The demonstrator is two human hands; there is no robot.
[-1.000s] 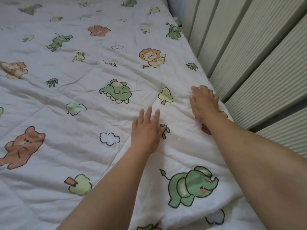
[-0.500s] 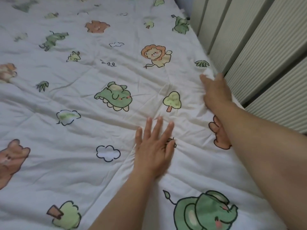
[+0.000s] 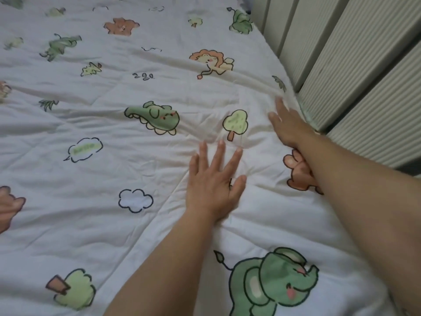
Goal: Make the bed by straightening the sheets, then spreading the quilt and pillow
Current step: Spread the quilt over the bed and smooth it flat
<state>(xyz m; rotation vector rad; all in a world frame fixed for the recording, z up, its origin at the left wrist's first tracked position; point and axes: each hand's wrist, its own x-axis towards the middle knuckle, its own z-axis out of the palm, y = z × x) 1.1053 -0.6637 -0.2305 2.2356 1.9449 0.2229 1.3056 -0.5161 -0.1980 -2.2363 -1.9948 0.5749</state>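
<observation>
My left hand (image 3: 213, 188) lies flat on the quilt (image 3: 136, 124), palm down, fingers spread wide, gripping nothing. The fingertips sit just below the little green tree print (image 3: 235, 123), and the heel of the palm rests on a long seam crease running diagonally toward me. My right hand (image 3: 288, 126) reaches further out, close to the quilt's right edge, fingers extended and loosely apart, pressing flat on the cloth rather than pinching it. It's a bit blurred, so I can't tell whether the fingertips catch the fold there. Under my right forearm peeks an orange animal print (image 3: 298, 172), partly hidden. The quilt covers the bed across the whole view, white with cartoon animals: a green dinosaur (image 3: 157, 117) left of the tree, a lion (image 3: 213, 61) beyond it, a green elephant (image 3: 275, 281) near me between my arms. Soft wrinkles fan out around both hands. On the right, the quilt's edge lies just beside the ribbed pale wall panels (image 3: 355, 65).
</observation>
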